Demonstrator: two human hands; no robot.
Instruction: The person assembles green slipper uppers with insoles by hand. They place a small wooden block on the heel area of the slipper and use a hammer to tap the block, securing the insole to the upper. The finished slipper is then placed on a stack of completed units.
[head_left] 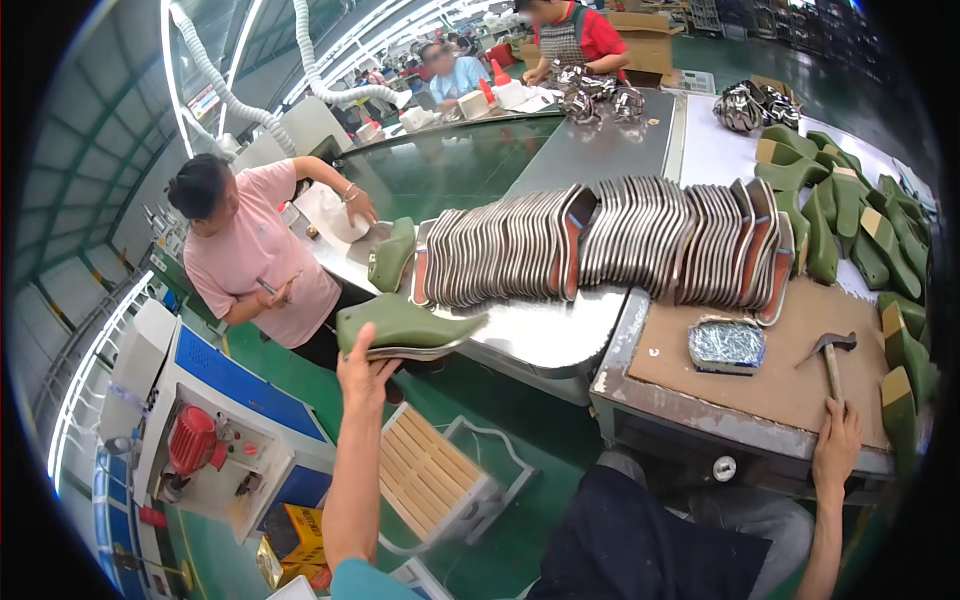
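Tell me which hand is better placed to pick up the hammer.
Right. The right hand rests at the end of the hammer handle on the workbench, while the left hand is holding up a green shoe last.

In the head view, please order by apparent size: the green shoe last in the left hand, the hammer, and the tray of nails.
1. Green plastic shoe last, held by left hand.
2. Wooden-handled hammer and shiny rectangular tray of nails look alike; unranked.
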